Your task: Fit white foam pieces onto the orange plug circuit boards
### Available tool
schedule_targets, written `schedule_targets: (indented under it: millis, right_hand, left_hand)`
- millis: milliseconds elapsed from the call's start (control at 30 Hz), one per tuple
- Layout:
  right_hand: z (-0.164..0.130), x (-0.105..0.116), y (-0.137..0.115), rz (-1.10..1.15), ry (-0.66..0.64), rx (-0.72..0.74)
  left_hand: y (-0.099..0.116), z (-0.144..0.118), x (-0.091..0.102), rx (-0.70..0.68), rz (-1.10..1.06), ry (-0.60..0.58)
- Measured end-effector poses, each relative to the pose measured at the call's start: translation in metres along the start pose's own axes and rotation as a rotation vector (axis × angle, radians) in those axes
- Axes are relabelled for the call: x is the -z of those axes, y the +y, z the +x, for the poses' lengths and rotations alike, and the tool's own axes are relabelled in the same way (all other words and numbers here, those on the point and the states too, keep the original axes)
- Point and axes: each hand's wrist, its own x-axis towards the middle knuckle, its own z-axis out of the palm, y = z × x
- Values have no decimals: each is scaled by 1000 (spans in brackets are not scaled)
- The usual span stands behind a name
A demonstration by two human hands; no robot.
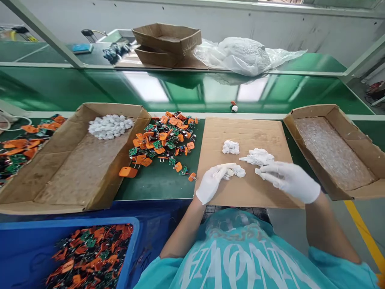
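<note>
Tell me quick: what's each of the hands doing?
Left hand: closed on small white pieces.
Right hand: fingers curled beside the white pile; grip cannot be told.

The left hand [212, 181] touches small white caps [237, 171] on the cardboard [243, 132]. The right hand [290, 180] rests near a white pile [258, 157]. Orange parts [164, 138] lie beside the cardboard.

Thin white glove material, smooth and matt, on left hand [212, 182] and right hand [290, 180]. Flat brown corrugated cardboard sheet [255, 136] at centre, dull and ribbed. Small matt white pieces [231, 147] on it. Glossy green conveyor belt [90, 90] across the upper frame. Crinkled clear plastic bag [243, 54], shiny, upper right. Smooth orange plastic parts [164, 140] left of centre.
</note>
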Motion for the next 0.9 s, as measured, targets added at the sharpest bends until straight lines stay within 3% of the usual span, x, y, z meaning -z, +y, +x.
schedule_targets:
  millis: [100, 200, 333, 400, 533, 600, 767, 900]
  right_hand:
    - [-21, -33, -2, -114, -14, -175]
    - [-12, -61, -8, -220, 59, -316]
    - [-4, -76, -12, -169, 154, -355]
    - [-9, -78, -9, 24, 249, -334]
    - [-26, -80, -1, 667, 415, -322]
    - [-32, -80, 2, 771, 445, -328]
    - [-36, -82, 6, 276, 452, -171]
    - [-32, -86, 8, 91, 372, -87]
  left_hand:
    - [1, -2, -5, -24, 69, -15]
    - [0, -5, -6, -35, 140, -38]
    - [-5, -8, -4, -40, 222, 11]
    - [-8, -9, -2, -49, 246, 35]
    - [-11, -9, 0, -60, 294, 36]
    - [-11, -9, -1, -57, 310, 36]
    - [-8, -10, -4, -56, 321, 43]
    - [-5, -10, -6, -62, 322, 13]
